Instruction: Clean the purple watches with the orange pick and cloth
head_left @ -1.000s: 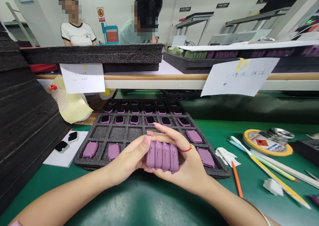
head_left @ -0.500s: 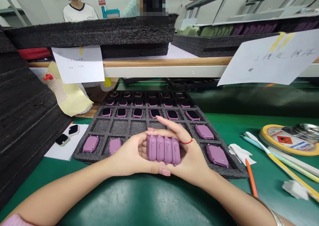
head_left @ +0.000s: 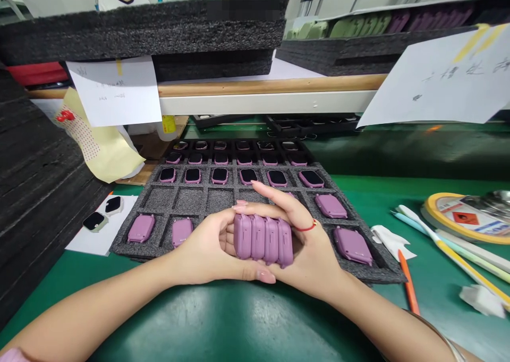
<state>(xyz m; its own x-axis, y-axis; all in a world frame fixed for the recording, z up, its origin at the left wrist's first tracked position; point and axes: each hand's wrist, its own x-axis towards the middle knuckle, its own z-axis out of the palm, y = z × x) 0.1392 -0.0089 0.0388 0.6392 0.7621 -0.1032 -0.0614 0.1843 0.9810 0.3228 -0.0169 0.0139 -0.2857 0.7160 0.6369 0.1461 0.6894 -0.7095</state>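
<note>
A row of several purple smartwatch cases [head_left: 263,240], standing on edge side by side, is cupped between my two hands. My left hand [head_left: 207,247] closes round the row's left end, its thumb stretched along underneath. Round the right end curves my right hand [head_left: 313,258], with its index finger raised. Behind them lies a black foam tray [head_left: 190,199] with square pockets. Its back rows carry watches with dark screens [head_left: 220,176]. Nearer, purple cases lie back up in pockets at the left [head_left: 141,228] and right [head_left: 354,245]. My hands hide the tray's front middle.
Two pale watches [head_left: 94,222] rest on white paper [head_left: 82,242] at the left, beside stacked black foam [head_left: 35,192]. Yellow tape [head_left: 436,213], an orange stick [head_left: 409,285] and several thin tools lie rightward. A shelf edge [head_left: 239,104] with hanging paper sheets crosses behind. People stand beyond.
The camera view has tilted down a little, so the shelf and background sit higher in the picture. Both hands keep the same hold on the row of watch cases.
</note>
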